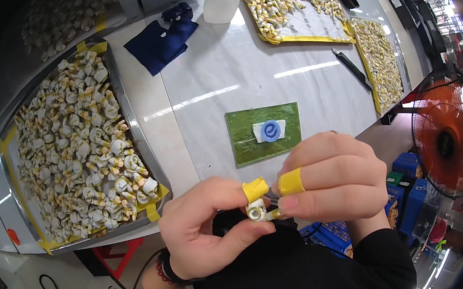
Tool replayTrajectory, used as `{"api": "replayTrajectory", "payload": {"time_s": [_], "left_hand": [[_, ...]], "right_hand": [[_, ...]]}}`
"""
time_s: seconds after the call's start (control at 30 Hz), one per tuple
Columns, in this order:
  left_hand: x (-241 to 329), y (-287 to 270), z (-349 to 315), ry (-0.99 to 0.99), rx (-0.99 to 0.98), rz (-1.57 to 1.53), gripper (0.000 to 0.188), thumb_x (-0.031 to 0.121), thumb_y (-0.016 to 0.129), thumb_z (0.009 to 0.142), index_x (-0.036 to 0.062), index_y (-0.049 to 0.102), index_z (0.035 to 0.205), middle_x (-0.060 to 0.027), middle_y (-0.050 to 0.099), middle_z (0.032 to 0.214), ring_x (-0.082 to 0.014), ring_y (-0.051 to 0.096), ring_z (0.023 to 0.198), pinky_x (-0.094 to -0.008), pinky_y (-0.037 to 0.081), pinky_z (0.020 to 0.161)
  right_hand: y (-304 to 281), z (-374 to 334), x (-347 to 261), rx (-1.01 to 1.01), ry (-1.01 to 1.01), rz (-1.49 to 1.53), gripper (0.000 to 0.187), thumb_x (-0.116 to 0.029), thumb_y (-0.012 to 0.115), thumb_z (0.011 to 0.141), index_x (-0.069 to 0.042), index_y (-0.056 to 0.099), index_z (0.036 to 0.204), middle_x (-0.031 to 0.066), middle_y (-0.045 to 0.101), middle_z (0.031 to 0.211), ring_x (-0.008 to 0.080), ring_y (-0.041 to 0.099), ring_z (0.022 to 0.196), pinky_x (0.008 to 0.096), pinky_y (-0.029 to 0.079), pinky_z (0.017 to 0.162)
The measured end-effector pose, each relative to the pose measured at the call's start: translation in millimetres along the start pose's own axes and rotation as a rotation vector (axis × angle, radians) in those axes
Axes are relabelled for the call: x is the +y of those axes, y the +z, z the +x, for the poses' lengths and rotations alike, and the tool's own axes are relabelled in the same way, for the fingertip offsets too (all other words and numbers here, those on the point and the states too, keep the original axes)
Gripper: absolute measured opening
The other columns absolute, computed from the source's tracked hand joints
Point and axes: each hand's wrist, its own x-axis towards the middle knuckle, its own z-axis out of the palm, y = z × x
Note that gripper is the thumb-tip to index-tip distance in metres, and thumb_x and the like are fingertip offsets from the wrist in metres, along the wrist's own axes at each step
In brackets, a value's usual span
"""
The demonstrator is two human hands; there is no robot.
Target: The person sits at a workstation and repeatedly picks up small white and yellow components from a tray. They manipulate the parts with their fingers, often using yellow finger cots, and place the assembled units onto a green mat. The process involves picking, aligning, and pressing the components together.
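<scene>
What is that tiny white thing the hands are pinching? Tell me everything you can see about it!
The small white part looks like pale plastic or ceramic, with a round metal ring facing the camera and yellowish wrapping on its right side. It is held in the air between both hands, below the white table's edge. The left hand pinches it with thumb and a yellow-taped finger; the right hand, also with a yellow-taped finger, touches it from the right. Fingers hide much of it, so its full shape is unclear.

Tray (146, 155) of parts left, mat (243, 143) centre, two trays (311, 37) far right, bottle (221, 1) behind.
</scene>
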Motion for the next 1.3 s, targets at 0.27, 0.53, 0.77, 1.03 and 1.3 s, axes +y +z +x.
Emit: {"api": "replayTrajectory", "payload": {"time_s": [0.27,0.53,0.77,1.03,1.3], "left_hand": [[-2,10,4,0.074,0.062,0.209,0.024,0.005,0.076,0.071,-0.0057,0.065,0.09,-0.0127,0.066,0.078,-0.0195,0.064,0.069,-0.0265,0.049,0.063],[-8,2,-8,-0.082,0.045,0.168,0.037,0.029,0.073,0.079,-0.0041,0.061,0.091,-0.0118,0.062,0.082,-0.0148,0.057,0.068,-0.0241,0.046,0.062],[-7,-1,-8,-0.097,0.059,0.133,0.042,0.033,0.075,0.077,-0.0038,0.061,0.092,-0.0128,0.063,0.083,-0.0149,0.058,0.069,-0.0243,0.046,0.062],[-11,-6,-13,-0.106,0.052,0.124,0.039,0.029,0.076,0.076,-0.0041,0.062,0.091,-0.0107,0.062,0.081,-0.0154,0.058,0.07,-0.0249,0.045,0.063],[-8,-23,-20,-0.099,0.057,0.216,0.044,0.033,0.072,0.08,-0.0051,0.057,0.095,-0.0097,0.058,0.083,-0.0157,0.057,0.075,-0.0291,0.047,0.072]], "right_hand": [[-30,-5,-8,-0.018,0.049,-0.248,0.021,-0.006,0.068,0.067,-0.001,0.067,0.087,0.008,0.064,0.083,0.0218,0.063,0.075,0.0302,0.051,0.066],[-230,-85,85,0.068,0.837,-0.989,0.02,-0.006,0.063,0.077,-0.001,0.066,0.096,0.0151,0.067,0.089,0.023,0.065,0.079,0.0322,0.05,0.072],[-249,-139,158,-0.104,1.044,-0.982,0.013,-0.008,0.064,0.075,-0.001,0.067,0.086,0.0175,0.067,0.085,0.0303,0.064,0.078,0.0362,0.05,0.072],[-257,-141,174,-0.148,1.087,-0.915,0.012,-0.009,0.064,0.075,0.0,0.064,0.083,0.018,0.065,0.081,0.032,0.063,0.078,0.0379,0.049,0.071],[-233,-102,127,0.178,0.921,-0.814,0.011,-0.005,0.055,0.087,0.001,0.058,0.096,0.0063,0.061,0.079,0.0126,0.058,0.069,0.0245,0.045,0.063]]}}
